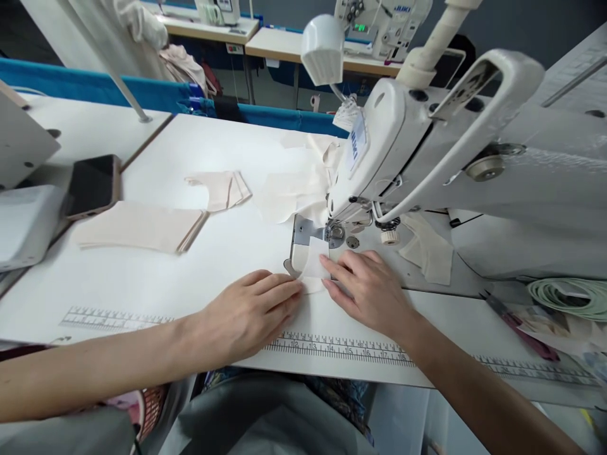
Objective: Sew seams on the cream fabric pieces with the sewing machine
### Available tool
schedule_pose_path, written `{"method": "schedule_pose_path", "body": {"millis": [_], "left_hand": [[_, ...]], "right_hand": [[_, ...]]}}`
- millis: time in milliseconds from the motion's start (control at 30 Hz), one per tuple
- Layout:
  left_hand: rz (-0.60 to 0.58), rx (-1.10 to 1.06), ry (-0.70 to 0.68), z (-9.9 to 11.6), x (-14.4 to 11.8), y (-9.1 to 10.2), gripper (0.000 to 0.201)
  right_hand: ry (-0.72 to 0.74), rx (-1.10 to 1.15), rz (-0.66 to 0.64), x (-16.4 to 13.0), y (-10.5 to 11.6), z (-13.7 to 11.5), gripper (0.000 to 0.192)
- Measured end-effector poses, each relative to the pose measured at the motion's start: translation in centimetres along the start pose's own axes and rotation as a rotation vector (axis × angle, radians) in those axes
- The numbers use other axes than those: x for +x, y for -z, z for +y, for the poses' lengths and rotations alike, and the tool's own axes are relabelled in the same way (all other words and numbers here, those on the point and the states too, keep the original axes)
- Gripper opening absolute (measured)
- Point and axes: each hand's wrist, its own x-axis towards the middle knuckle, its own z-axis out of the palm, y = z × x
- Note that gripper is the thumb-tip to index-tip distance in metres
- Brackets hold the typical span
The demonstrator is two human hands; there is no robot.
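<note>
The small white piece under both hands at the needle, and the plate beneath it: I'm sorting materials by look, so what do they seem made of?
The small white piece looks like thin woven fabric or interfacing: matte, limp, slightly see-through. The left hand and right hand press it flat. The plate seems bare metal: grey with a dull sheen and rounded corner.

Both hands (246, 313) (367, 284) flat, palms down, fingertips close
</note>
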Motion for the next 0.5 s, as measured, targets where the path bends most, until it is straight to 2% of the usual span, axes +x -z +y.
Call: {"method": "schedule_pose_path", "body": {"millis": [100,200,367,433,500], "left_hand": [[0.007,-0.065,0.090,-0.4,-2.3,1.3,0.024],[0.019,-0.127,0.248,-1.7,-5.1,2.7,0.018],[0.130,-0.039,0.637,-6.7,-9.3,5.2,0.021],[0.105,0.042,0.727,-8.9,-10.4,5.9,0.025],[0.010,0.059,0.764,-10.4,-11.0,6.1,0.030]], "right_hand": [[-0.003,0.016,0.002,-0.2,0.1,0.5,0.032],[0.011,0.040,0.003,-0.5,0.1,0.9,0.032],[0.077,0.028,0.060,-0.4,-0.1,1.4,0.030],[0.099,0.027,0.093,-0.3,-0.2,1.5,0.029],[0.116,0.035,0.109,-0.2,-0.2,1.6,0.028]]}}
